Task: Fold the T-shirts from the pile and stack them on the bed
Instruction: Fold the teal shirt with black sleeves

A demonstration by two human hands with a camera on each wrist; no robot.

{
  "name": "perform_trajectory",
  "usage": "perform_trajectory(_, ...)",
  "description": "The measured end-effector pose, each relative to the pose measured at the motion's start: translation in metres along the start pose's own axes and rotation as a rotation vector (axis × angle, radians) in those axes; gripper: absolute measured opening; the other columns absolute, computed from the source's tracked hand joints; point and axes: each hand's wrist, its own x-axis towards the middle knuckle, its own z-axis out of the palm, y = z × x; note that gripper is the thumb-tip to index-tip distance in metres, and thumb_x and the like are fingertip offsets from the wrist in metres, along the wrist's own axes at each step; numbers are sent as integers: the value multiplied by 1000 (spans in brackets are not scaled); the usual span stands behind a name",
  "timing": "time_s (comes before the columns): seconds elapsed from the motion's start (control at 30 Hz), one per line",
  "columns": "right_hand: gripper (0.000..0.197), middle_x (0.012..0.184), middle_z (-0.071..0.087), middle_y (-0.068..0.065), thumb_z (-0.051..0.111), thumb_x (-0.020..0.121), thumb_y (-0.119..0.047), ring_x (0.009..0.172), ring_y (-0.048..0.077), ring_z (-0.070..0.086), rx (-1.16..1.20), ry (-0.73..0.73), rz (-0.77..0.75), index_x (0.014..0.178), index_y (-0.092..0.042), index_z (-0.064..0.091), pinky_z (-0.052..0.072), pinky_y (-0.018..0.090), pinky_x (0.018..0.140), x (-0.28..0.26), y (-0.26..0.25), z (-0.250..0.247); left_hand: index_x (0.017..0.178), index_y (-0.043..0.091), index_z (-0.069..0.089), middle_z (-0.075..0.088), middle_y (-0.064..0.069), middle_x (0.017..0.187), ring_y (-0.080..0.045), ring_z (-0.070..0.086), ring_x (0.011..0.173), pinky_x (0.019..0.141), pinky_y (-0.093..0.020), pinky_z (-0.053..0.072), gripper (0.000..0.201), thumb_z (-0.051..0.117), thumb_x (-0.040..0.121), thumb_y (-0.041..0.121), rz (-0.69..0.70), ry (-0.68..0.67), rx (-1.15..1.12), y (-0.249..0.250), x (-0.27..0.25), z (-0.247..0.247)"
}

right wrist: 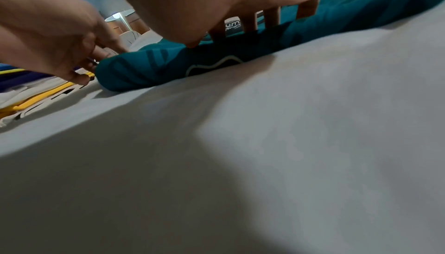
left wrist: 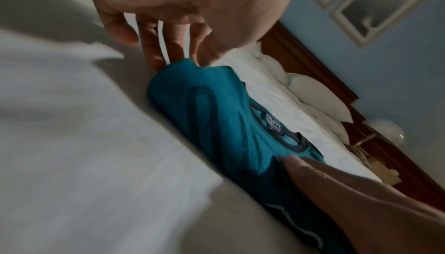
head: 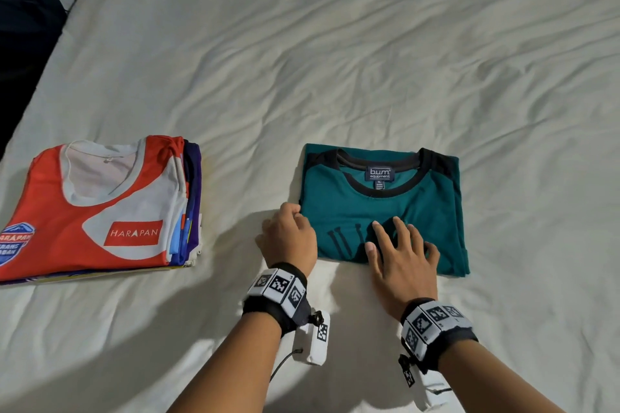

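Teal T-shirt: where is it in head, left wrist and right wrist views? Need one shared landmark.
Head: teal T-shirt folded, lower centre-right on the bed.
Left wrist: centre, running diagonally toward lower right.
Right wrist: upper band, from centre-left to top right.
Shared landmark: the shirt's neck label.

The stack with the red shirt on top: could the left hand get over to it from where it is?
Probably yes. The left hand rests at the teal shirt's left edge, and only bare sheet lies between it and the stack.
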Motion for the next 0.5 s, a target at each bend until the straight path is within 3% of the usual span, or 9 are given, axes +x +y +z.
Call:
perform_trajectory(0.1, 53, 146, 47, 5, 24, 103, -53, 132, 28, 42, 33, 54, -1, 142, -28, 50, 34, 48, 104, 12, 8, -9, 107, 20, 62, 68, -5, 112, -32, 53, 110, 101, -47, 36, 29, 43, 102, 41, 46, -38, 102, 21, 12, 2)
perform_trajectory(0.17, 45, 139, 49, 6, 34, 103, -46, 124, 29, 44, 82, 104, 57, 139, -23, 50, 37, 48, 101, 22, 19, -14, 114, 19, 59, 65, -7, 119, -32, 52, 115, 104, -50, 35, 36, 45, 101, 50, 44, -83, 184, 28, 27, 5)
perform_trajectory(0.3, 46, 141, 43, 10, 51, 100, -36, 126, 33, 40, 208, 155, 232, 142, -17, 45, 35, 51, 106, 52, 47, -31, 120, 19, 58, 64, -6, 123, -33, 52, 119, 106, -51, 35, 41, 50, 98, 54, 48, -119, 165, 40, 65, 6)
perform_trajectory(0.5, 49, 141, 45, 15, 58, 99, -34, 128, 37, 41, 389, 203, 390, 142, -12, 47, 36, 51, 105, 107, 73, -59, 99, 23, 60, 69, -4, 102, -34, 62, 100, 99, -51, 47, 21, 61, 95, 43, 89, -147, 125, 56, 95, 10)
